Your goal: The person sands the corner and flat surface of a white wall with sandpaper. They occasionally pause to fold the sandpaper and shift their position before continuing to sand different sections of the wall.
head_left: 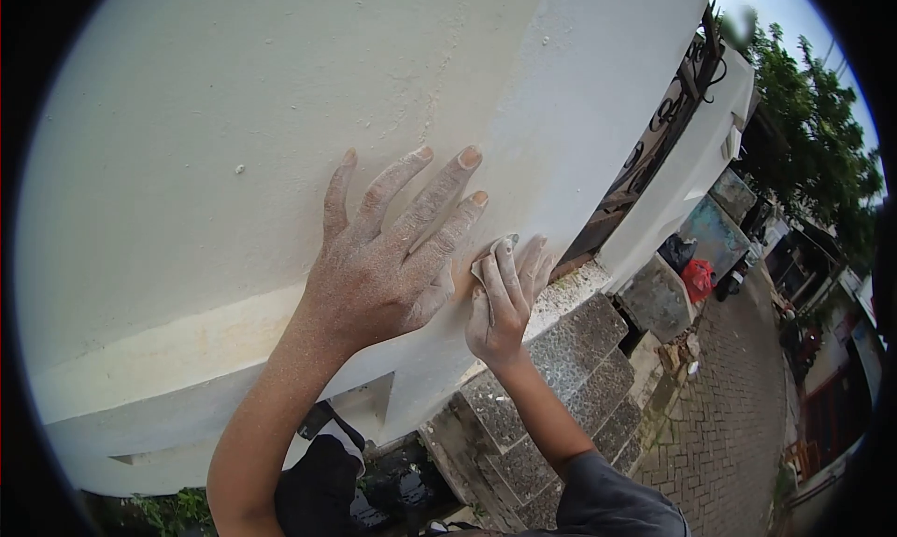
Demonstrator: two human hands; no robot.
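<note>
Sanding job, wall (pixel 234 116) in pale cream, close up.

Progress (my read): some rubbing is already done, since white dust is coating both hands to the wrists. The patch around the corner edge (pixel 551 163) is looking smooth and even. Not finished, though: small bumps and pits are showing at 12 o'clock of my L hand and one nub at 10 o'clock, and the yellowish band (pixel 187 350) at 7–8 o'clock is looking untouched. Can't tell how much of the wall beyond the frame is done.

L hand (pixel 378 275): lying flat on the wall face, palm down, fingers spread wide and pointing to 1 o'clock, gripping nothing, just bracing. Forearm is coming up from 7 o'clock.

R hand (pixel 500 308): just beside the L, at its 3 o'clock, the two nearly touching at the thumb. Fingers are closing over the sandpaper (pixel 492 250), a small folded piece, pressing it onto the wall near the corner; the paper's edge is peeking out at 12 o'clock of the fingertips. Wrist is bending back, arm rising from 5 o'clock, grey sleeve (pixel 617 500) at the elbow.

Stone base (pixel 561 369) is sitting below the R hand at 5 o'clock; paved lane (pixel 729 397) at 4 o'clock.
</note>
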